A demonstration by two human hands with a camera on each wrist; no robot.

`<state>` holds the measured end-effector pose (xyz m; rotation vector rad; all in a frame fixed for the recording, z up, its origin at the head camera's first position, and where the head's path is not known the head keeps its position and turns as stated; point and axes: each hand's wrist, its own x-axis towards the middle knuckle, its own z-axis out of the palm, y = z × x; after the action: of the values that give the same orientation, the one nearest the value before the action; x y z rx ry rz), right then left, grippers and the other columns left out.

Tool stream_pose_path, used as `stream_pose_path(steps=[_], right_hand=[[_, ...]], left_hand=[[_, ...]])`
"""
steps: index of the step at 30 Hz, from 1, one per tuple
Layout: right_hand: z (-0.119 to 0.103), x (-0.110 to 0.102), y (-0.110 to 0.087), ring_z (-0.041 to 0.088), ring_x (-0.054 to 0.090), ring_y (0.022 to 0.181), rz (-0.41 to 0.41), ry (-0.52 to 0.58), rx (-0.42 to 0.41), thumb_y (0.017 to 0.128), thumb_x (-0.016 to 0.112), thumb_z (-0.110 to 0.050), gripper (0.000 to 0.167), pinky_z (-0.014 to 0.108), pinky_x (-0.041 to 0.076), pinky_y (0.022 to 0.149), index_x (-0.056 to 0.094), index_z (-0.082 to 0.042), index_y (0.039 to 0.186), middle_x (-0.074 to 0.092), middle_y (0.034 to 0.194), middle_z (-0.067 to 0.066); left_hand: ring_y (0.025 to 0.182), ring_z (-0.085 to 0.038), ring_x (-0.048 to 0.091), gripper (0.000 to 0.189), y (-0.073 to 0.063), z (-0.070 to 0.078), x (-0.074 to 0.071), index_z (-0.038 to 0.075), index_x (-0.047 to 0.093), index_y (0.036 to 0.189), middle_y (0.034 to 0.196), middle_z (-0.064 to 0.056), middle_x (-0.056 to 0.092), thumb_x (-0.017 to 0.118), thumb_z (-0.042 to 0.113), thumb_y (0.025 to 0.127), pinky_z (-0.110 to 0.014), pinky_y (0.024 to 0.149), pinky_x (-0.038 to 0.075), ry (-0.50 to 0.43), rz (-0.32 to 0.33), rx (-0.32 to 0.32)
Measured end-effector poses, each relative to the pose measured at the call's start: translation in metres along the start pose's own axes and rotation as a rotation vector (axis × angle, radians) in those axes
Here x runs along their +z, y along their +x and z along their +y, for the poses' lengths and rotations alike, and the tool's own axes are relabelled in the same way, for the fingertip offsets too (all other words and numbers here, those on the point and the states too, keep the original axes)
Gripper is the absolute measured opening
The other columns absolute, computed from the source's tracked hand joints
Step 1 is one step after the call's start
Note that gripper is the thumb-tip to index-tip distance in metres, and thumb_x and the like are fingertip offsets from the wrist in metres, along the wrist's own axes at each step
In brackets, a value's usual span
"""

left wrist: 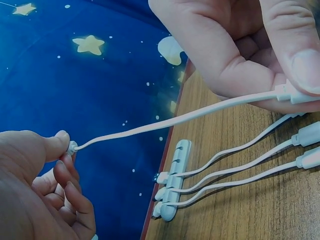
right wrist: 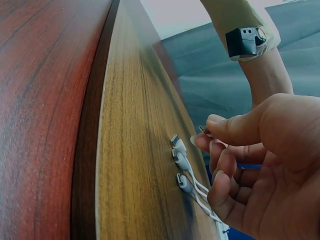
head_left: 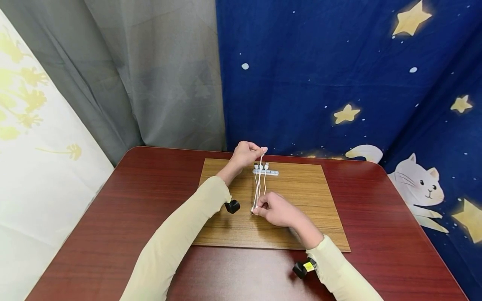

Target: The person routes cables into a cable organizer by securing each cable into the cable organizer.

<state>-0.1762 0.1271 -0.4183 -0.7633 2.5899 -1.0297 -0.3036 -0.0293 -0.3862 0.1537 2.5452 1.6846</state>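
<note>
A short white charging cable is stretched between my two hands, above the wooden board. My left hand pinches its far end between thumb and fingertips, beyond the board's back edge. Nearer to me, my right hand pinches the other connector; its metal tip pokes out past the thumb. Below the taut cable, a pale cable clip strip is on the board. Three white cables sit in slots at one end of it, and other slots hold none. Their near connectors lie side by side.
The wood-grain board lies on a dark red table. Behind the table hang a grey curtain and a blue starry curtain. A black camera is strapped to the left wrist, another camera to the right.
</note>
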Motion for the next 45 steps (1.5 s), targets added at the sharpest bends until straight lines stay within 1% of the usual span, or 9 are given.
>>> stream_pose_path(steps=[6,11,14,18,22,25,31,39,45], right_hand=[[-0.001,-0.002,-0.001,0.008,0.045,0.058,-0.007,-0.012,0.013,0.097,0.070,-0.014,0.025,0.030,0.038,0.055,0.067,-0.007,0.074,0.051,0.062,-0.008],[-0.001,-0.003,-0.001,0.008,0.045,0.058,-0.009,-0.020,0.010,0.098,0.070,-0.014,0.024,0.030,0.038,0.055,0.067,-0.007,0.075,0.051,0.063,-0.008],[-0.001,-0.004,-0.001,0.008,0.045,0.057,-0.007,-0.028,0.006,0.097,0.070,-0.014,0.024,0.030,0.038,0.055,0.068,-0.007,0.074,0.051,0.063,-0.009],[-0.001,-0.004,-0.001,0.007,0.043,0.057,-0.003,-0.053,-0.007,0.096,0.071,-0.012,0.025,0.029,0.036,0.054,0.066,-0.007,0.072,0.050,0.062,-0.010],[0.000,-0.005,-0.001,0.007,0.043,0.057,-0.007,-0.078,-0.006,0.097,0.070,-0.013,0.027,0.030,0.036,0.054,0.065,-0.008,0.071,0.049,0.061,-0.010],[0.001,-0.006,-0.001,0.007,0.042,0.057,-0.016,-0.089,-0.005,0.097,0.070,-0.013,0.027,0.030,0.036,0.054,0.066,-0.008,0.070,0.048,0.061,-0.010],[0.003,-0.006,0.000,0.007,0.041,0.055,-0.017,-0.116,-0.005,0.096,0.071,-0.014,0.028,0.029,0.035,0.053,0.066,-0.009,0.069,0.047,0.058,-0.011],[0.007,-0.009,-0.003,0.007,0.039,0.053,-0.032,-0.133,0.023,0.095,0.070,-0.012,0.030,0.029,0.033,0.052,0.064,-0.008,0.066,0.043,0.057,-0.010],[0.008,-0.015,-0.007,0.008,0.039,0.054,-0.061,-0.125,0.052,0.097,0.068,-0.013,0.029,0.029,0.033,0.053,0.065,-0.009,0.068,0.044,0.058,-0.010]], left_hand=[[0.088,-0.019,0.057,0.033,0.001,0.001,0.003,0.005,0.077,0.093,0.092,-0.004,0.069,0.075,0.038,0.094,-0.032,0.074,0.046,0.006,0.007,0.000],[0.088,-0.019,0.059,0.032,0.001,0.002,0.006,0.005,0.076,0.094,0.097,-0.009,0.073,0.075,0.036,0.095,-0.031,0.075,0.048,0.008,-0.005,-0.001],[0.086,-0.019,0.060,0.031,0.001,0.003,0.007,0.004,0.076,0.094,0.095,-0.009,0.073,0.075,0.035,0.095,-0.031,0.074,0.048,0.003,-0.005,-0.002],[0.084,-0.018,0.060,0.030,0.001,0.002,0.009,0.004,0.076,0.093,0.088,-0.004,0.072,0.075,0.034,0.094,-0.030,0.072,0.048,0.003,0.005,0.005],[0.083,-0.018,0.059,0.030,0.002,0.002,0.009,0.004,0.077,0.093,0.088,-0.003,0.072,0.075,0.034,0.094,-0.029,0.068,0.046,0.004,0.004,0.013],[0.082,-0.018,0.058,0.031,0.003,0.002,0.010,0.003,0.076,0.093,0.090,-0.007,0.072,0.075,0.034,0.095,-0.029,0.068,0.046,0.007,-0.002,0.015],[0.085,-0.019,0.060,0.029,0.007,-0.002,0.015,0.003,0.076,0.091,0.096,-0.014,0.073,0.075,0.032,0.095,-0.031,0.073,0.047,0.023,-0.006,0.023],[0.085,-0.019,0.060,0.028,0.009,-0.005,0.021,0.006,0.077,0.089,0.088,-0.003,0.070,0.075,0.034,0.095,-0.031,0.073,0.046,0.063,0.023,0.005],[0.086,-0.019,0.060,0.029,0.010,-0.008,0.024,0.006,0.077,0.088,0.088,-0.002,0.070,0.076,0.034,0.094,-0.032,0.075,0.048,0.084,0.032,-0.006]])
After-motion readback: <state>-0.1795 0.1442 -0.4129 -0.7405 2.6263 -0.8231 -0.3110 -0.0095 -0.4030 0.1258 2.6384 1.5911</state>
